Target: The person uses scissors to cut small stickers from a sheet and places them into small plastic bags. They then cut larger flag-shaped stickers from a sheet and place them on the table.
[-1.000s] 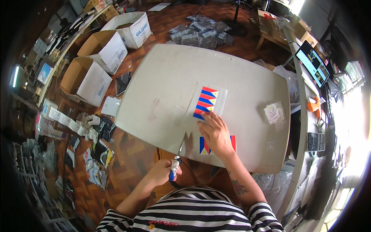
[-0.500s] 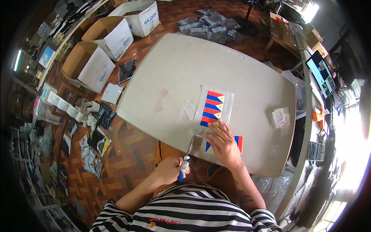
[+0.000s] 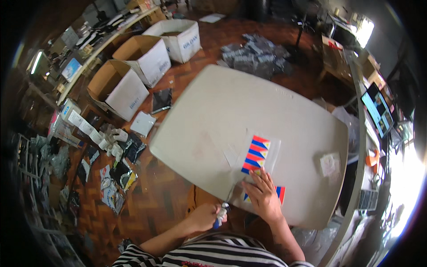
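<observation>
My left hand (image 3: 206,219), in front of the table's near edge, is closed around a blue-and-white-handled tool (image 3: 219,216). A thin shiny strip runs from its top toward the table edge; blur hides its exact kind. My right hand (image 3: 265,196) lies flat on the table, fingers stretched, touching the lower end of a clear-bordered sheet of flag stickers (image 3: 256,153) in red, blue, white and yellow. Partly under that palm lies another flag piece (image 3: 280,195). Left of the sheet rests a pale paper scrap (image 3: 230,157).
The beige table (image 3: 213,102) has a stack of small clear packets (image 3: 329,165) at its right. Open cartons (image 3: 126,100) stand on the floor at far left, near scattered plastic packets (image 3: 111,193). Dark bags (image 3: 255,55) lie beyond. A screen (image 3: 378,109) stands at right.
The whole view has shifted, so the table and both hands appear lower and farther right. The hands keep nearly the same places relative to the stickers and table edge.
</observation>
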The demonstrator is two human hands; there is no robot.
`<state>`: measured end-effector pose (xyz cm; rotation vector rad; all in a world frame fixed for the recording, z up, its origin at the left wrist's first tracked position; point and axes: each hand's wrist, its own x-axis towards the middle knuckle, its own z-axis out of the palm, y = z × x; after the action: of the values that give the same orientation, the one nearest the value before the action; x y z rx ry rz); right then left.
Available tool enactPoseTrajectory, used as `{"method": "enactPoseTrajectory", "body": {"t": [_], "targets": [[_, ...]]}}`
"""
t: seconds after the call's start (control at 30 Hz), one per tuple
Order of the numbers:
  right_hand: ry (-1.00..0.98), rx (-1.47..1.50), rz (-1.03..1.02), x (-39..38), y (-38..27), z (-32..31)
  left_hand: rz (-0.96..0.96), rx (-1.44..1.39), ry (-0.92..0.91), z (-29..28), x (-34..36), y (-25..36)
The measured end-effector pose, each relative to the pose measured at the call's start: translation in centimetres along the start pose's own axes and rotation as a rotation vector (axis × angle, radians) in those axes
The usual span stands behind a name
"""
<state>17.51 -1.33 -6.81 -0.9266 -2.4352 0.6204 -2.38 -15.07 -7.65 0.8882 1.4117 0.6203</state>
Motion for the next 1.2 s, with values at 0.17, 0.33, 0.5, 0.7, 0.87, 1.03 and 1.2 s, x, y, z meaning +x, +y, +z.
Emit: {"method": "enactPoseTrajectory", "body": {"t": [0.17, 0.33, 0.5, 0.7, 0.87, 1.03, 1.2], "targets": [[0.004, -0.003, -0.032, 0.1, 0.2, 0.4, -0.071, 0.026, 0.000, -0.2, -0.5, 0.7], [-0.015, -0.048, -0.016, -0.3, 0.3, 0.4, -0.035, 0.173, -0.003, -0.3, -0.6, 1.2], [-0.031, -0.070, -0.038, -0.4, 0.3, 0.6, 0.008, 0.195, 0.005, -0.3, -0.8, 1.3], [-0.024, -0.119, -0.037, -0.1, -0.2, 0.8, 0.014, 0.104, 0.028, -0.3, 0.2, 1.8], [-0.041, -0.110, -0.039, 0.0, -0.2, 0.5, -0.035, -0.066, 0.006, -0.7, 1.3, 3.4], [-0.021, -0.090, -0.043, -0.1, -0.1, 0.5, -0.060, -0.107, -0.024, -1.1, 1.9, 6.0], [-0.017, -0.091, -0.041, 0.0, 0.0, 0.5, -0.074, -0.156, -0.022, -1.4, 3.0, 7.0]]}}
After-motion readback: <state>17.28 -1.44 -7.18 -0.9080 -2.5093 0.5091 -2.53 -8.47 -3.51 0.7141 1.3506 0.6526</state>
